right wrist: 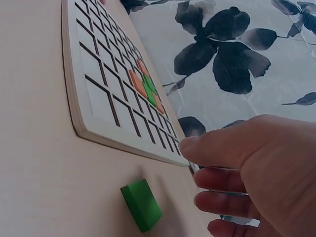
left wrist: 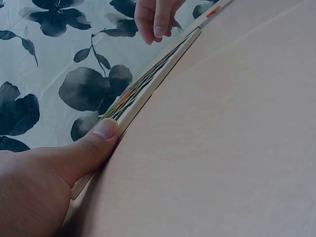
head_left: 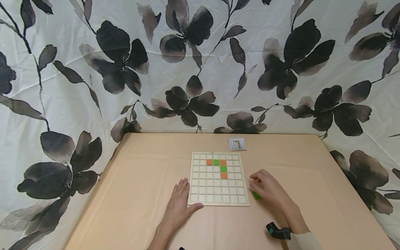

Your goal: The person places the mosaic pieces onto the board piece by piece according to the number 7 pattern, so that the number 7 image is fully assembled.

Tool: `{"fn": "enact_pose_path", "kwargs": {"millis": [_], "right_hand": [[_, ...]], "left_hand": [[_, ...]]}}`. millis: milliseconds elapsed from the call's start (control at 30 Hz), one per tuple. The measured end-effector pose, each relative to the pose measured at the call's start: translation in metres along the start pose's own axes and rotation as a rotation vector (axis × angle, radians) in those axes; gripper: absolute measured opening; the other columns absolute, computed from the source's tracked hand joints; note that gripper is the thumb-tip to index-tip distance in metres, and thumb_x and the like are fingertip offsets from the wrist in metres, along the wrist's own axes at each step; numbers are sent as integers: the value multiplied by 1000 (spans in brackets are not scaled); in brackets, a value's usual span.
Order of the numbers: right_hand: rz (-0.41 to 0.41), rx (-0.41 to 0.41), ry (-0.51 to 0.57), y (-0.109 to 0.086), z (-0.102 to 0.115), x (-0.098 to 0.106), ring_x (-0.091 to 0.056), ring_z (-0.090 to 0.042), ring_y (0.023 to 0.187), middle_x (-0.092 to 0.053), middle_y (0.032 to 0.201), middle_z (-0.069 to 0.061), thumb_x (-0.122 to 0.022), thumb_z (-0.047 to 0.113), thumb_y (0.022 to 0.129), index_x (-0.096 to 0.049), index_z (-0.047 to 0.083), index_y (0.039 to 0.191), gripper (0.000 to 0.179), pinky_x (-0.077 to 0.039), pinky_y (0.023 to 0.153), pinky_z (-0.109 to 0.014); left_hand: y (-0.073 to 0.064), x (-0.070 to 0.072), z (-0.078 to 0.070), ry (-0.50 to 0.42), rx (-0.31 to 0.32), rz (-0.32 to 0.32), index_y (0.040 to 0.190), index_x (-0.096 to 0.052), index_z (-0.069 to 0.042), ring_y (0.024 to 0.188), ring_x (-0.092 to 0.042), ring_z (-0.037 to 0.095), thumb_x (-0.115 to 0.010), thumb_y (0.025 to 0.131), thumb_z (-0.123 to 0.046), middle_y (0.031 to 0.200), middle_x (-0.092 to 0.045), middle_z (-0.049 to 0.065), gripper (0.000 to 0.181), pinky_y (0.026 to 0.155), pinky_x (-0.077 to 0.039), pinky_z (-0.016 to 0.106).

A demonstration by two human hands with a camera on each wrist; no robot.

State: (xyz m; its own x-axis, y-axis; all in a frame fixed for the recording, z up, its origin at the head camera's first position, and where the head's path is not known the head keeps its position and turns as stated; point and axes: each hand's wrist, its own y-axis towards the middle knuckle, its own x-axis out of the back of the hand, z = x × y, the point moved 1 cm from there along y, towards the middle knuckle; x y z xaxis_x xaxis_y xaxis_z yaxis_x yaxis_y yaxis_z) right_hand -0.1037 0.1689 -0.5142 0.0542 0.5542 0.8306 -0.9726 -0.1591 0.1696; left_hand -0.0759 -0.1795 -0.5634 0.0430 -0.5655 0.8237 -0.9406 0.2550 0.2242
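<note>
A pale square grid board (head_left: 206,199) lies on the table, with orange tiles (head_left: 224,175) and green tiles (head_left: 223,168) set in its upper squares. My left hand (head_left: 178,203) rests along the board's left side, fingers straight; its thumb (left wrist: 106,128) touches the near edge by the corner. Just past the right edge hovers my right hand (head_left: 270,189), fingers loosely bent, with nothing visible in them. Below it a loose green tile (right wrist: 141,205) sits on the table beside the board. An orange piece (left wrist: 213,11) shows on the table beyond the board in the left wrist view.
A small card (head_left: 238,144) printed with a grid pattern lies behind the board. The wooden table (head_left: 140,166) reaches back to a white cloth (head_left: 228,80) with dark flowers. A black band (head_left: 278,232) is on the right wrist.
</note>
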Motion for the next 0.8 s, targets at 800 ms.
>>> {"fn": "enact_pose_path", "kwargs": {"millis": [800], "right_hand": [[68,61,-33,-3,-29,7,-57,-13,92,-64,102,3,-79,17,84,-70,9,108,27,-57,78,-29]], "left_hand": [[10,-7,-6,11,21,-17,148,-43,5,150,-32,38,-74,79,-60,157,-40,24,100,129,-22,49]]}}
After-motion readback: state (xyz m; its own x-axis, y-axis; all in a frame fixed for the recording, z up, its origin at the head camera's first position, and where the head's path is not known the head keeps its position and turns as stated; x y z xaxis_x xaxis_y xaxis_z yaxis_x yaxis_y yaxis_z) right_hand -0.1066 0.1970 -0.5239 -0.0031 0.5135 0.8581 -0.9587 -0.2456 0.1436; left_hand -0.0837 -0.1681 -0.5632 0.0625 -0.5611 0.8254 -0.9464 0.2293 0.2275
